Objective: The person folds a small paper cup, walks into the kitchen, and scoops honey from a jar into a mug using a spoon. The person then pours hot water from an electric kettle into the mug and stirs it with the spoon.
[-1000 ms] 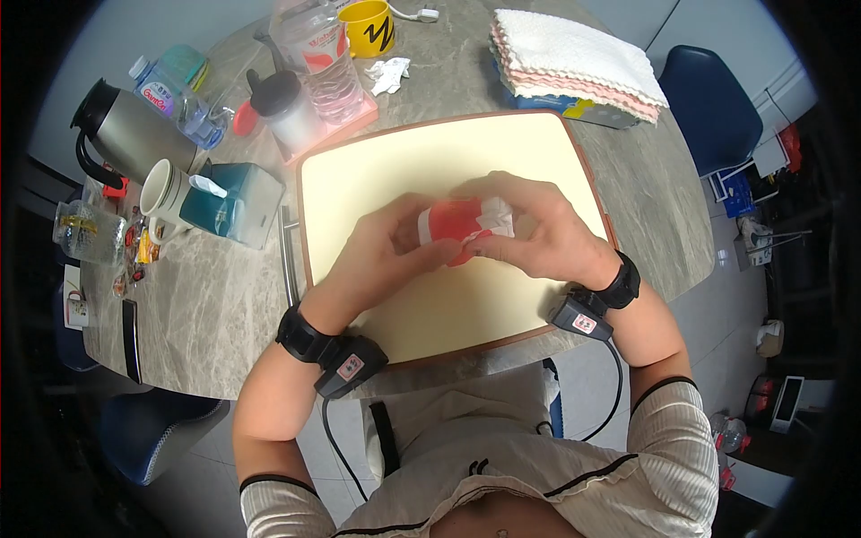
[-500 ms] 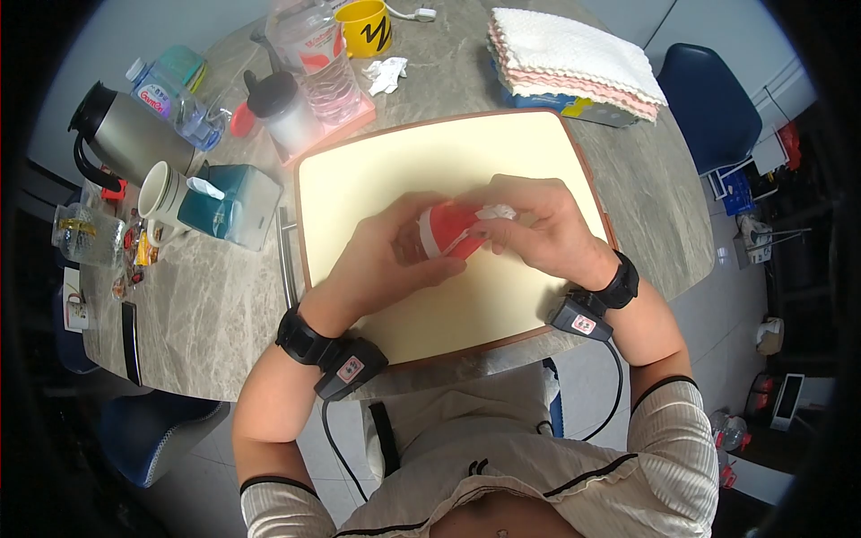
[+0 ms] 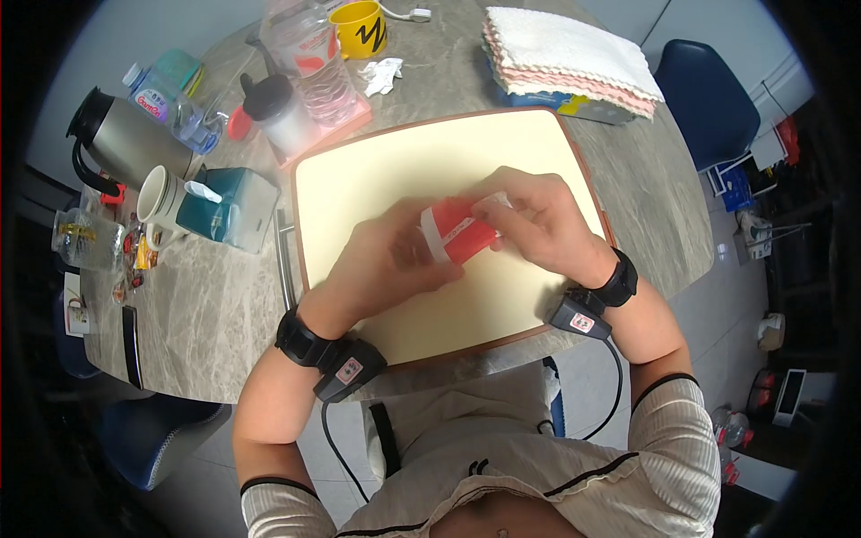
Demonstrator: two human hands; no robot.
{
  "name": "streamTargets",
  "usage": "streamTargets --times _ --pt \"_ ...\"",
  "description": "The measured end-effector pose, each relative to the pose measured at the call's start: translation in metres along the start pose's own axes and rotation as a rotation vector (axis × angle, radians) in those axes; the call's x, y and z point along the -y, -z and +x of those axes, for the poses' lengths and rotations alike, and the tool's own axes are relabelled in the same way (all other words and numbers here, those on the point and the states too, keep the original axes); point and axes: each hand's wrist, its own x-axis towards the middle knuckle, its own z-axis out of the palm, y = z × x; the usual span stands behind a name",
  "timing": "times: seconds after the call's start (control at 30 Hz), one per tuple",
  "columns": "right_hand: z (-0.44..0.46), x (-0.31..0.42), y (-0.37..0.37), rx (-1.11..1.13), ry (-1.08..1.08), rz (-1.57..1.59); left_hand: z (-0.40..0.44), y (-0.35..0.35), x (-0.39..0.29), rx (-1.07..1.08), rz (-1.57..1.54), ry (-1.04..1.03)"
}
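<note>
My left hand is wrapped round a red container with a white band and a clear part toward the palm. It is held tilted above the cream board. At the container's red end is my right hand, its thumb and fingers closed on a bit of white tissue. The tissue is mostly hidden by the fingers. Right fingertips touch or nearly touch the red surface.
Left of the board stand a tissue box, a white cup, a steel jug and a large water bottle. At the back are crumpled tissue, a yellow mug and folded cloths.
The right fingers have shifted over the red end, and less of the white tissue shows. The container has turned slightly, baring pale lettering on its red side.
</note>
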Motion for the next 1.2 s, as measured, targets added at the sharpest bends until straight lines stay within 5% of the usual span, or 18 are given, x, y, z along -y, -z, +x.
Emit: streamTargets --times 0.13,0.23,0.43,0.73,1.03,1.2 --pt "0.000 -0.003 -0.001 -0.016 0.116 -0.092 0.002 -0.002 0.004 -0.083 -0.081 -0.197" --pt "0.003 -0.004 -0.003 -0.083 0.221 -0.149 0.001 -0.001 0.000 -0.112 -0.073 -0.155" --pt "0.003 -0.003 -0.002 -0.070 0.161 -0.215 0.000 0.001 -0.006 -0.083 -0.290 -0.048" --pt "0.002 -0.003 -0.002 -0.012 0.097 -0.221 0.003 -0.006 -0.003 -0.129 -0.304 -0.186" --pt "0.001 -0.008 -0.001 -0.031 0.107 -0.251 0.001 0.000 -0.004 -0.103 0.028 -0.075" --pt "-0.001 -0.009 -0.001 0.017 0.017 -0.136 0.000 -0.003 0.000 -0.121 0.154 -0.290"
